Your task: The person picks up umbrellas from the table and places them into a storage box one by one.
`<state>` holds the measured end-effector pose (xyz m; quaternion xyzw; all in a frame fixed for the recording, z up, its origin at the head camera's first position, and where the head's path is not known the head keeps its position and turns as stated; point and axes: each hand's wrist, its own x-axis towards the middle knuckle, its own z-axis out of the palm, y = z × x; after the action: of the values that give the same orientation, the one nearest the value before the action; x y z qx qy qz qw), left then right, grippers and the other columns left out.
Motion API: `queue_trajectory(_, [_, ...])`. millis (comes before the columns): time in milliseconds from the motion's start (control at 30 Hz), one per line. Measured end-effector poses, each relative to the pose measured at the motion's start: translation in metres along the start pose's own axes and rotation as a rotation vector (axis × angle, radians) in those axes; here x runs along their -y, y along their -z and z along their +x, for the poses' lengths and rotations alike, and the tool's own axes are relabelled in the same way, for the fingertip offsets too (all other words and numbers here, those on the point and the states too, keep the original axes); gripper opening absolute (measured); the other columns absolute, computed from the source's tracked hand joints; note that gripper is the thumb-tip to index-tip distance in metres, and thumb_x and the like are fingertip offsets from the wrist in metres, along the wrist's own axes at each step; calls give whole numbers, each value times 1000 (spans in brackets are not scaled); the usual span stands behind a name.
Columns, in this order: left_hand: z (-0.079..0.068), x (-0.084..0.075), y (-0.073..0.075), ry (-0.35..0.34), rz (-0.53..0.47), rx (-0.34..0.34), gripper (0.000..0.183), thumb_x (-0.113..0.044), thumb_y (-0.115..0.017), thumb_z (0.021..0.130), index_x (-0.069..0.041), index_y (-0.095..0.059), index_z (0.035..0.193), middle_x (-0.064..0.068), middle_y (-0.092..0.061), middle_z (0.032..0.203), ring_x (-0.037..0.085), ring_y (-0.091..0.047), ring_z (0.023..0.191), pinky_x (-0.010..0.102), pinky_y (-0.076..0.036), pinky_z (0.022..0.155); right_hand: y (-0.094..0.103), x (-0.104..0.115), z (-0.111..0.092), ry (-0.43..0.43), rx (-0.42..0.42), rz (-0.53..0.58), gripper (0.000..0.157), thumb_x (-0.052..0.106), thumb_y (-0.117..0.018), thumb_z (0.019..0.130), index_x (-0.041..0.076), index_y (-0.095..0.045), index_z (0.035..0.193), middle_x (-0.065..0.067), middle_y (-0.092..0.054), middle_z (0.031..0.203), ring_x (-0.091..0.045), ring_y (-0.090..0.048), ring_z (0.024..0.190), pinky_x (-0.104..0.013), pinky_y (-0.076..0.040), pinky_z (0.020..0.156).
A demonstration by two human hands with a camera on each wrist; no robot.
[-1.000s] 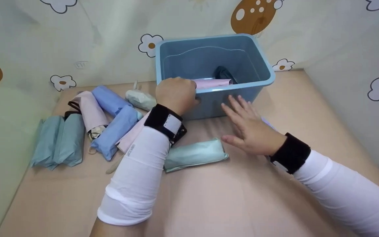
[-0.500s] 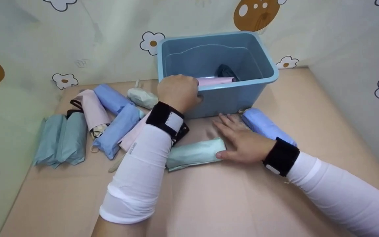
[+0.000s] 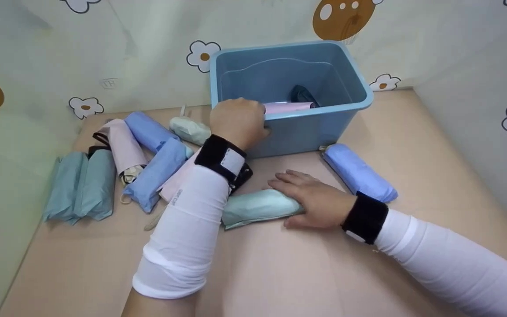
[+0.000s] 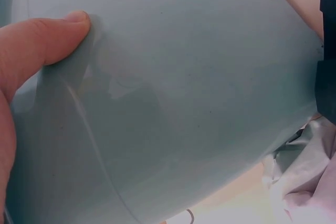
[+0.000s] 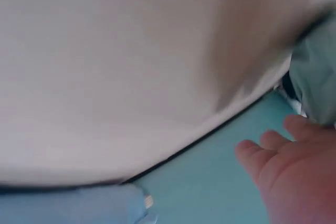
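My left hand grips the front rim of a blue plastic storage bin. In the left wrist view its thumb presses the bin's outer wall; the other fingers are hidden inside. My right hand lies over the right end of a mint folded umbrella on the table, fingers along its far side and thumb on its near side. In the right wrist view these fingers look nearly straight beside a green piece of cloth. A pink item and a dark item lie in the bin.
A blue folded umbrella lies right of the bin. Left on the table are two grey-green ones, a pink one, blue ones and a pale green one. Patterned cloth walls stand behind and beside.
My right hand has moved from the bin's front wall toward me and left, onto the mint umbrella's end, uncovering the blue umbrella at right. The left hand stays on the rim.
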<state>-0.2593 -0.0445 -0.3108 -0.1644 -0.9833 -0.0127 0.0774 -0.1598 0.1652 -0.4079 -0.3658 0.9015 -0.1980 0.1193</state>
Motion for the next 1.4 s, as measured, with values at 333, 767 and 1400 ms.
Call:
queue_trajectory(333, [0, -3, 1, 7, -14, -5, 32, -43, -75, 90, -16, -80, 106, 5, -78, 93, 27, -69, 80, 48, -58, 68, -1, 12, 3, 93, -62, -71, 53, 25, -73, 97, 10, -53, 144, -5, -64, 127, -20, -60, 119, -42, -50, 107])
queue_trajectory(767, [2, -2, 6, -17, -16, -17, 33, -46, -76, 89, -17, -80, 104, 5, -78, 92, 28, -69, 80, 50, -57, 66, 93, -7, -50, 56, -210, 212, 48, 11, -69, 101, 21, -58, 146, 2, -62, 126, -16, -57, 108, -29, -49, 92])
queue_trajectory(1400, [-2, 0, 2, -6, -7, -22, 30, -43, -73, 90, -15, -80, 97, 4, -76, 84, 28, -68, 76, 48, -56, 64, 178, -29, 0, -325, -717, 247, 48, 24, -61, 106, 14, -51, 152, -11, -57, 140, -22, -52, 118, -42, -45, 102])
